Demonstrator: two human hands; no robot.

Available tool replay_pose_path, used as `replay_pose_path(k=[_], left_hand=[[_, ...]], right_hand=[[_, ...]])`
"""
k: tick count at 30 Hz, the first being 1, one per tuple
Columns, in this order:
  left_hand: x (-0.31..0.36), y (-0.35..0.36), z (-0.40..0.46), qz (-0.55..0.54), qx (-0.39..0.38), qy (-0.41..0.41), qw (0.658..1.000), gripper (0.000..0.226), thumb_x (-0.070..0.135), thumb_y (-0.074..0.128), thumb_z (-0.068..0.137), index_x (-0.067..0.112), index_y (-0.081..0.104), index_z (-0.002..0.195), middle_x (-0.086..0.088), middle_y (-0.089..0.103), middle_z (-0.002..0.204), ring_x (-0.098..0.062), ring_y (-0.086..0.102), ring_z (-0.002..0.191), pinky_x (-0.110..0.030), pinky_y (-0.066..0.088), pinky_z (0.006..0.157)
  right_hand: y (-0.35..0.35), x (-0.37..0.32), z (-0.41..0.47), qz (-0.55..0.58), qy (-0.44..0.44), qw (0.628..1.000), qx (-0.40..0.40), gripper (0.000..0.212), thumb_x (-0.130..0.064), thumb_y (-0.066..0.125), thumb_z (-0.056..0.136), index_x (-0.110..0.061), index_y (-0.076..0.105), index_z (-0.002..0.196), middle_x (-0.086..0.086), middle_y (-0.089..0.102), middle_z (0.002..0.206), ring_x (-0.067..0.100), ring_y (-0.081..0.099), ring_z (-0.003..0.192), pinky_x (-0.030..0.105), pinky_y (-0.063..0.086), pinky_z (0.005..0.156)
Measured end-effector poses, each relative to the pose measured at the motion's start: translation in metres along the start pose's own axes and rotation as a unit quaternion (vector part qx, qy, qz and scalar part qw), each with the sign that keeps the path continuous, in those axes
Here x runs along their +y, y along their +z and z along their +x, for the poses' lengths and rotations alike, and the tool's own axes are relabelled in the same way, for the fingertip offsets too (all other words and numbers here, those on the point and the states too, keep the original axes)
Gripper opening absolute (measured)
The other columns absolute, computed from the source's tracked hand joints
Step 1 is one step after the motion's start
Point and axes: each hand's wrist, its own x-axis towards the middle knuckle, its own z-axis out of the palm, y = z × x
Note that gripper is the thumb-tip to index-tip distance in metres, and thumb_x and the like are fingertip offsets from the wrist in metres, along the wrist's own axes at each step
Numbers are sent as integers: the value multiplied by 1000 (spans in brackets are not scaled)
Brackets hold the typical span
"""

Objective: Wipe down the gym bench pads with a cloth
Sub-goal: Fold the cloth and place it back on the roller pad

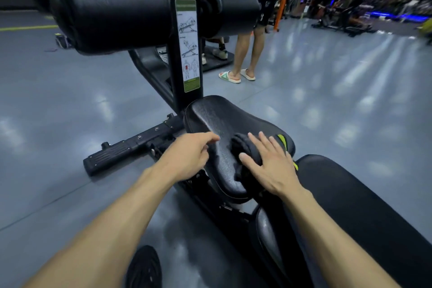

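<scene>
A black seat pad [217,114] of a gym bench sits in the middle of the view, its surface speckled with droplets. On it lies a dark bunched cloth [243,146]. My right hand [268,161] presses flat on the cloth with fingers spread. My left hand [189,154] hovers at the pad's left edge, fingers loosely curled, index finger pointing toward the cloth, holding nothing. The long black back pad [364,206] runs off to the lower right. Two black roller pads [112,9] stand above on the upright post.
An instruction sticker [188,44] runs down the post. A black footrest bar [117,152] juts left over the grey floor. A person in shorts and slippers [247,54] stands behind the bench. Gym machines [346,14] crowd the back right. My dark shoe [145,269] is at bottom.
</scene>
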Motion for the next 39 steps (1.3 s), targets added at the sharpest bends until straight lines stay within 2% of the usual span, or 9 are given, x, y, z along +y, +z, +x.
replay_pose_path(k=[4, 9, 14, 19, 23, 26, 35, 37, 39], left_hand=[[24, 9, -15, 7, -31, 79, 996, 38, 16, 57, 95, 30, 62, 130, 14, 68, 126, -8, 65, 107, -32, 52, 95], [36, 16, -24, -4, -73, 97, 993, 29, 18, 66, 92, 28, 65, 119, 12, 67, 111, -5, 64, 97, -29, 53, 88], [38, 19, -29, 7, -128, 104, 986, 39, 24, 65, 94, 27, 60, 132, 10, 68, 121, -6, 64, 106, -26, 50, 93], [34, 18, -31, 13, -114, 88, 989, 42, 27, 62, 97, 29, 55, 138, 10, 63, 132, -9, 62, 113, -33, 50, 98], [34, 18, -33, 8, -110, 91, 990, 48, 30, 63, 96, 30, 50, 143, 10, 62, 132, -9, 61, 111, -33, 51, 97], [32, 12, -35, -34, -69, 83, 994, 55, 39, 66, 93, 34, 46, 144, 17, 62, 128, -1, 61, 111, -28, 52, 95], [91, -10, -52, -197, -13, 76, 977, 110, 74, 80, 65, 52, 18, 154, 25, 38, 151, 10, 37, 137, -19, 35, 107], [119, -14, -58, -253, -63, 84, 962, 103, 62, 87, 67, 50, 29, 151, 21, 47, 148, 3, 45, 136, -25, 39, 109], [139, -12, -66, -320, -125, 97, 934, 69, 39, 89, 74, 43, 56, 134, 12, 66, 133, -5, 60, 125, -31, 48, 105]], right_hand=[[-24, 29, -45, 6, -51, 998, -27, 109, -86, 60, 73, -46, 10, 161, -9, -5, 173, 16, 5, 159, 47, 25, 124], [-16, 46, -79, -68, -95, 988, 97, 63, -50, 77, 83, -29, 59, 140, -2, 45, 158, 25, 44, 144, 47, 41, 112], [-6, 24, -64, -216, -162, 959, 84, 45, -29, 74, 88, -12, 63, 128, 4, 58, 145, 28, 51, 138, 48, 40, 113], [-35, 21, -47, -116, -125, 985, 28, 27, -36, 72, 90, -21, 59, 108, -5, 58, 111, 23, 54, 105, 40, 47, 81], [-45, 16, -42, 59, -63, 995, 48, 11, -27, 71, 92, -19, 64, 92, -5, 65, 89, 20, 59, 87, 36, 50, 79], [-65, 10, -46, 153, -25, 981, 115, 10, -27, 64, 99, -20, 59, 93, -5, 63, 81, 16, 58, 76, 11, 41, 67], [-176, -30, -117, 125, -133, 968, 170, 7, -25, 54, 105, -19, 57, 106, 5, 68, 89, 21, 54, 80, 26, 38, 70], [-198, -36, -135, 134, -156, 965, 165, 7, -25, 54, 105, -19, 58, 105, 6, 64, 83, 18, 53, 75, 26, 38, 66], [-217, -40, -152, 143, -169, 959, 177, 7, -23, 54, 105, -18, 59, 105, 6, 61, 79, 12, 48, 70, 25, 36, 63]])
